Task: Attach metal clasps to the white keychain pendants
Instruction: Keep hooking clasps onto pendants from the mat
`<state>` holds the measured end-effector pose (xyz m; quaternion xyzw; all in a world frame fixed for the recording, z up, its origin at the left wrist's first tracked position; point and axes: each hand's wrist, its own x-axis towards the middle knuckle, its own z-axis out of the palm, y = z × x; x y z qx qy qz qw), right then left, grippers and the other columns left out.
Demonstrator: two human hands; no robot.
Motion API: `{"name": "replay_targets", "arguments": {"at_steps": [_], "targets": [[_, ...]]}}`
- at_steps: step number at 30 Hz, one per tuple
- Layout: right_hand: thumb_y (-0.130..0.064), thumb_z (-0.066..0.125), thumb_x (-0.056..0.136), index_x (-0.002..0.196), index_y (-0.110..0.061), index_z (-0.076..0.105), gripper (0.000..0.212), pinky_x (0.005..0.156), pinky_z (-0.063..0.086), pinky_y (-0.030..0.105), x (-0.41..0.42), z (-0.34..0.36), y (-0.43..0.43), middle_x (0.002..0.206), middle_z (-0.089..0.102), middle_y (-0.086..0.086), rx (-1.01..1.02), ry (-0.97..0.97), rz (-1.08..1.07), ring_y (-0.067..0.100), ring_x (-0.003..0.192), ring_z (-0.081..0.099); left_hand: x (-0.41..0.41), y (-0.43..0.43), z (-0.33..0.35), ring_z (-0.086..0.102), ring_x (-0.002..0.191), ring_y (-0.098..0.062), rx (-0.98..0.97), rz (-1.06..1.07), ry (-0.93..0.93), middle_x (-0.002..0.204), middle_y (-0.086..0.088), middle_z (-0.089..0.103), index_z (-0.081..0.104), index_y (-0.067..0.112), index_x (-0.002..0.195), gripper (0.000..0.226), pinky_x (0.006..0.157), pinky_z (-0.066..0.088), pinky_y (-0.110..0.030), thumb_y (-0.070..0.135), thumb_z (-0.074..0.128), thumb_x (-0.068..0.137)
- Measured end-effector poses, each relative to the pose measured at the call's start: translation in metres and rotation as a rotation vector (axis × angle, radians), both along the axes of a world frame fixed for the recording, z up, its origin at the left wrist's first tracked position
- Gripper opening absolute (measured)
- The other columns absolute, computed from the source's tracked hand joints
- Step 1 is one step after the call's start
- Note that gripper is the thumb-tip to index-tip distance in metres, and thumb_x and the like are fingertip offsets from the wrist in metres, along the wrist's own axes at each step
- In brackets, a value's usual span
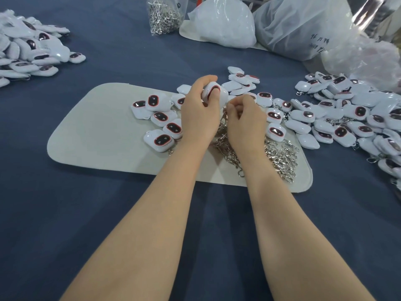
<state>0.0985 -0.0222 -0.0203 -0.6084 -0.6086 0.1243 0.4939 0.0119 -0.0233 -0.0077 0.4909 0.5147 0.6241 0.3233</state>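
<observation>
Reaching over blue cloth (pixel 108 213), both forearms cross pale mat (pixel 91 131). On mat under right wrist: loose clasps (pixel 280 155). Left hand (pixel 199 114) grips white pendant (pixel 217 94) above mat. Right hand (pixel 245 118) just beside it, fingers curled tight, pinching single clasp (pixel 224 116) at pendant's lower edge. Spare pendants (pixel 162 120) on mat, left; bigger heap (pixel 347 118) right. Far: bag of clasps (pixel 163 16), white bags (pixel 223 22).
</observation>
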Motion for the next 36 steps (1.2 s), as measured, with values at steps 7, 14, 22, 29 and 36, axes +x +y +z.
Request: {"name": "replay_targets", "arguments": {"at_steps": [7,14,22,29,36], "targets": [[-0.029,0.052,0.094,0.091,-0.023,0.061,0.011,0.064,0.033,0.017,0.003,0.01,0.001,0.075,0.058,-0.008,-0.119,0.005,0.153,0.002,0.067,0.047,-0.003,0.0,0.001,0.054,0.104,-0.003,-0.069,0.004,0.08,0.124,0.008,0.061,0.061,0.022,0.123,0.03,0.084,0.04,-0.01,0.021,0.046,0.096],[-0.006,0.05,0.095,0.112,0.006,0.049,0.021,0.062,0.053,0.019,0.019,0.02,0.008,0.086,0.064,0.011,0.017,1.155,-0.076,0.014,0.067,0.062,-0.009,-0.002,0.001,0.052,0.108,-0.019,0.041,0.226,0.339,0.125,-0.004,0.053,0.06,0.014,0.118,0.028,0.095,0.038,-0.029,0.013,0.049,0.092],[-0.011,0.041,0.093,0.138,-0.005,0.037,0.045,0.113,0.016,0.039,0.04,0.016,0.003,0.15,0.024,0.016,-0.381,-0.174,-0.437,0.032,0.139,0.021,-0.007,-0.002,-0.002,0.048,0.113,-0.021,-0.005,0.211,0.375,0.124,-0.004,0.052,0.062,0.012,0.111,0.024,0.095,0.037,-0.029,0.011,0.049,0.091],[-0.005,0.049,0.088,0.134,-0.01,0.044,0.047,0.102,0.033,0.037,0.031,0.006,-0.001,0.144,0.03,0.015,-0.446,-0.317,-0.278,0.036,0.126,0.037,-0.002,-0.002,-0.004,0.048,0.113,-0.02,0.009,0.14,0.373,0.122,-0.004,0.052,0.062,0.012,0.107,0.021,0.086,0.03,-0.016,0.011,0.047,0.092],[-0.017,0.039,0.1,0.11,-0.009,0.061,0.026,0.085,0.047,0.022,0.026,0.01,0.006,0.1,0.057,0.0,-0.049,0.232,-0.146,0.022,0.102,0.057,0.001,-0.003,-0.002,0.056,0.093,-0.009,-0.035,0.035,0.243,0.108,0.002,0.059,0.059,0.018,0.102,0.015,0.075,0.038,-0.013,0.015,0.046,0.095]]}}
